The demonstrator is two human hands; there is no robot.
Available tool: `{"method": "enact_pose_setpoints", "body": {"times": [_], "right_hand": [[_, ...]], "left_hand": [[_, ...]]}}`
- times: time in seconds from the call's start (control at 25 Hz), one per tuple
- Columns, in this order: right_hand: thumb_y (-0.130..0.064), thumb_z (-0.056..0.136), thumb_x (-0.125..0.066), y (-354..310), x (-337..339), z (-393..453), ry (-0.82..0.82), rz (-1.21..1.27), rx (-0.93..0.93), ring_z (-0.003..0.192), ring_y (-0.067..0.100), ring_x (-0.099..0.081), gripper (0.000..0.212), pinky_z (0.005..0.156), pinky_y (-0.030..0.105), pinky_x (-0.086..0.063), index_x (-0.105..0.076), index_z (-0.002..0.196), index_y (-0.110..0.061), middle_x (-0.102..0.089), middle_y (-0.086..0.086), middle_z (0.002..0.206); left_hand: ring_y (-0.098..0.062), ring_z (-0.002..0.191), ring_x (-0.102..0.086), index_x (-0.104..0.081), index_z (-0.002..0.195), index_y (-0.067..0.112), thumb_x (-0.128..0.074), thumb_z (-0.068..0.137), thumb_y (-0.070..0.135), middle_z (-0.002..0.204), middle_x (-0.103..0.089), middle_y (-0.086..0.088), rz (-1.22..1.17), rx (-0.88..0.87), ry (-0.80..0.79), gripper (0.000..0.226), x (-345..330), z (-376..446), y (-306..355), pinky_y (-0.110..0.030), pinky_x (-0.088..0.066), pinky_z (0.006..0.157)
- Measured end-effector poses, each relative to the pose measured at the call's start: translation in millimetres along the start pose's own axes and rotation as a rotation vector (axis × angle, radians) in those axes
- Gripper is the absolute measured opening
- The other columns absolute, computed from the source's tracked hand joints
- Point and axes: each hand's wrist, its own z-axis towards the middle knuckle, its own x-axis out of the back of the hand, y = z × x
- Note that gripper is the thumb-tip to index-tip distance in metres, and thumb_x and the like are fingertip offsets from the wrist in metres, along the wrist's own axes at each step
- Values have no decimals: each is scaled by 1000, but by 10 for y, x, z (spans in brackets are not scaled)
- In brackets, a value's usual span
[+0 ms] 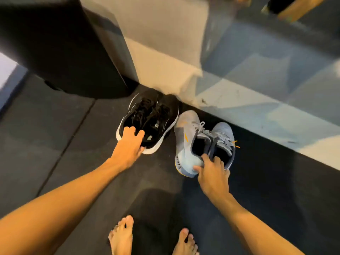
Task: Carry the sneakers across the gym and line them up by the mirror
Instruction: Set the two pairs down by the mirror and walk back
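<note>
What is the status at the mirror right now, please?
Left hand gripping black sneakers. Right hand gripping grey sneakers at the heels. Both pairs side by side at the mirror. Nothing in the way.

A single head-worn view looks steeply down and forward from standing height onto the dark floor (55, 144), close enough that both forearms reach in from the bottom edge. It faces the mirror (266, 80) meeting the floor, with bare feet (121, 236) at the lower edge.
</note>
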Motion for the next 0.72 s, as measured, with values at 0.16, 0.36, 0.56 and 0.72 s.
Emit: {"method": "enact_pose_setpoints", "body": {"times": [0.16,0.36,0.56,0.72], "right_hand": [[-47,94,-46,-31,-811,-38,-12,96,-38,118,29,-45,38,91,45,-38,-50,125,-26,-44,7,122],[-49,94,-45,-96,-1039,1,-65,127,-26,120,34,-40,44,94,48,-37,-46,132,-28,-38,10,127],[-47,91,-53,-12,-468,153,-393,274,54,129,41,-36,59,103,47,-38,-34,145,-31,-39,19,135],[-46,91,-53,-238,805,137,-270,440,227,131,21,-45,54,100,24,-34,-46,140,-23,-48,2,142]], "left_hand": [[-38,107,-39,-49,113,0,-64,87,22,110,-44,-22,-102,52,7,37,-543,200,-144,-53,-49,78],[-37,108,-36,-44,117,2,-61,87,14,116,-39,-23,-111,111,-24,36,-829,209,-62,-50,-49,83],[-39,124,-34,-38,131,12,-62,84,15,129,-39,-22,-44,238,-271,53,-350,210,207,-52,-48,92],[-28,135,-39,-40,140,16,-66,83,39,142,-46,-9,-191,-67,-244,67,701,150,629,-47,-39,107]]}}
